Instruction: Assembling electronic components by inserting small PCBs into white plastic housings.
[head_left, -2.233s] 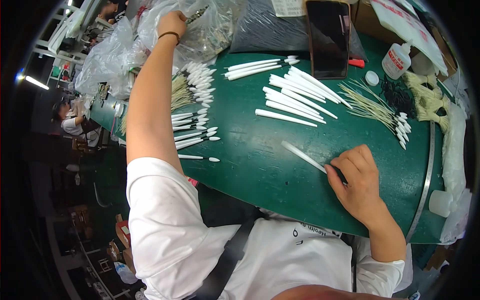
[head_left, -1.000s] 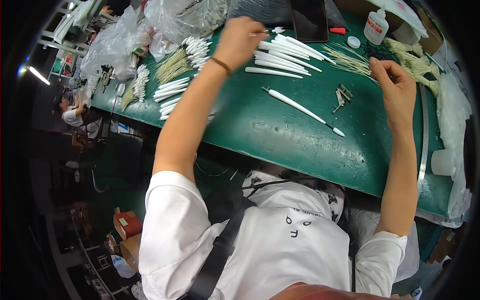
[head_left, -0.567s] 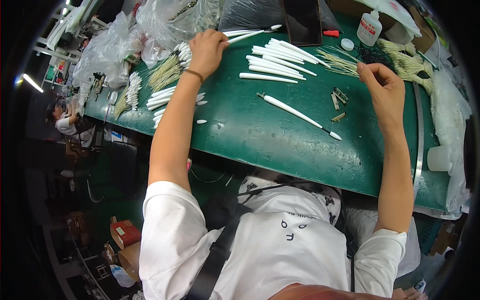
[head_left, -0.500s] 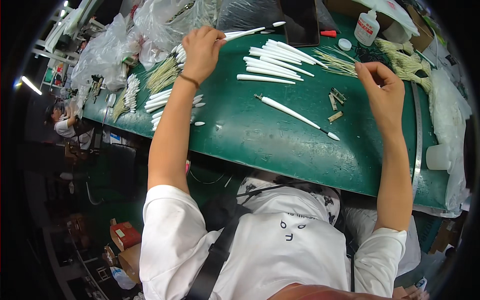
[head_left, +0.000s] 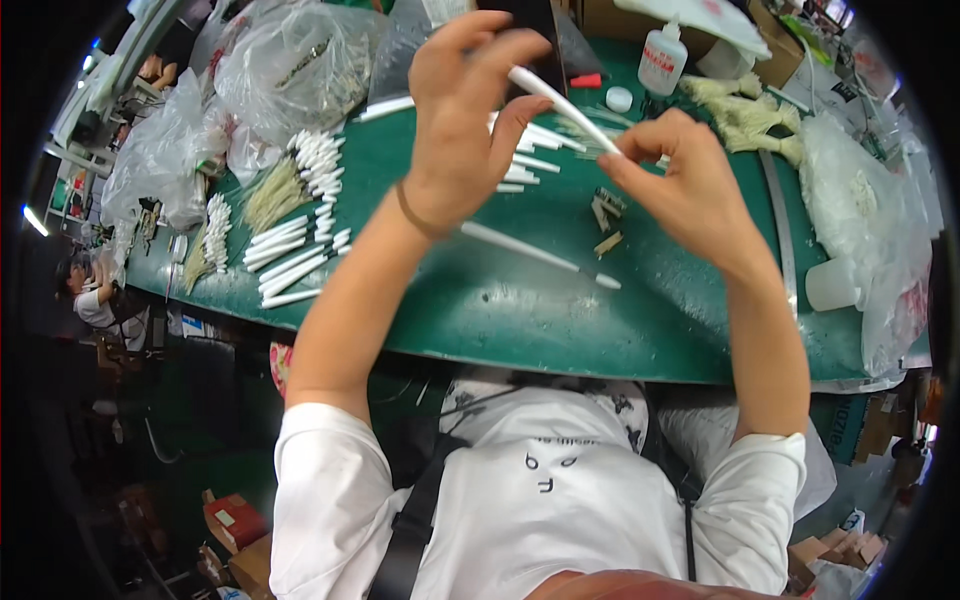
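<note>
My right hand (head_left: 685, 180) pinches the lower end of a slim white tapered tube (head_left: 565, 105), held tilted above the table. Around the tube's upper end, my left hand (head_left: 465, 125) has its fingers spread and somewhat blurred; its thumb comes close to the tube. Beneath the hands, more white tubes (head_left: 535, 160) lie in a pile, partly hidden by the left hand. Nearer me rests a longer white piece (head_left: 540, 250) with a pointed tip on a dark joint. Small metal clips (head_left: 606, 212) sit below my right hand.
White tubes (head_left: 285, 250), white tips (head_left: 318, 165) and a bundle of pale thin stalks (head_left: 275, 195) cover the green table's left side. Plastic bags (head_left: 290, 80) crowd the back. A glue bottle (head_left: 662, 60), steel ruler (head_left: 780, 220) and white cup (head_left: 833, 284) stand or lie rightward.
My left hand has come from the back left toward the right hand. A white tube is now in my right hand, which has moved in leftward. The view has shifted too.
</note>
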